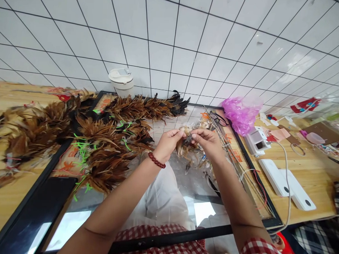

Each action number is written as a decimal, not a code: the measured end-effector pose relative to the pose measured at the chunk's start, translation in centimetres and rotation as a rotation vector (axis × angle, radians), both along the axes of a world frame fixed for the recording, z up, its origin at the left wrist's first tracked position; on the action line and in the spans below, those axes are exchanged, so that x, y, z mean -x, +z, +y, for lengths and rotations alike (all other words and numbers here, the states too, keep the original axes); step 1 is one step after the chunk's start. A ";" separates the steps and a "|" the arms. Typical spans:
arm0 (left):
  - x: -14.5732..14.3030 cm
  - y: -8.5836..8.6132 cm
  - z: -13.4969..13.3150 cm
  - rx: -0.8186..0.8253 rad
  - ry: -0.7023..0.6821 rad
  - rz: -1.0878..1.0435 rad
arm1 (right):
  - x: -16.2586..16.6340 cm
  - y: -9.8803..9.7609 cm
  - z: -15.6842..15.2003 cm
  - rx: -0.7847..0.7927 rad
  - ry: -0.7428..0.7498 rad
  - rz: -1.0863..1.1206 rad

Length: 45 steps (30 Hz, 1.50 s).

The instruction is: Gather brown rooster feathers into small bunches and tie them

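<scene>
My left hand [169,141] and my right hand [209,141] meet over a glass tabletop [184,186], and both pinch a small bunch of brown feathers [185,144] that hangs down between them. A dark red bead bracelet [156,160] circles my left wrist. Long strings of brown feathers tied with green cord [107,147] lie piled to the left of my hands. Loose feathers and thin metal wires [229,151] lie just to the right of my right hand.
A white lidded cup [121,81] stands by the tiled wall. A pink plastic bag [242,113], black glasses [218,118], white power strips with cables [287,183] and small clutter cover the wooden table at right. A black phone [35,211] lies at lower left.
</scene>
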<state>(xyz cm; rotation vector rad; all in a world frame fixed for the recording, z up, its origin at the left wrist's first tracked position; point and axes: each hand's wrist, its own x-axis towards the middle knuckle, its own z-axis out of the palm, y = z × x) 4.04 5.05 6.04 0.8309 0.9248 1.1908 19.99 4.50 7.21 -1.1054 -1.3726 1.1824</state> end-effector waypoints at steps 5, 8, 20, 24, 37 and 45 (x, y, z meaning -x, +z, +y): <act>-0.4 0.1 -0.4 0.015 -0.087 0.019 | -0.2 0.1 -0.2 -0.161 0.045 -0.185; -0.4 0.4 -0.8 -0.029 -0.168 0.052 | -0.1 0.0 -0.2 -0.303 -0.021 -0.289; 0.0 0.6 -0.7 0.024 -0.242 0.023 | -0.5 -0.7 0.2 -0.477 -0.103 -0.364; -0.1 0.7 -0.9 0.014 -0.243 -0.033 | -0.3 0.1 -0.3 -0.528 0.077 -0.431; -0.5 1.1 -1.7 -0.066 -0.325 0.052 | -0.5 -0.6 0.2 -0.296 0.055 -0.101; -0.4 0.4 -1.2 -0.153 -0.225 0.172 | 0.4 -0.6 0.0 -0.413 -0.082 -0.242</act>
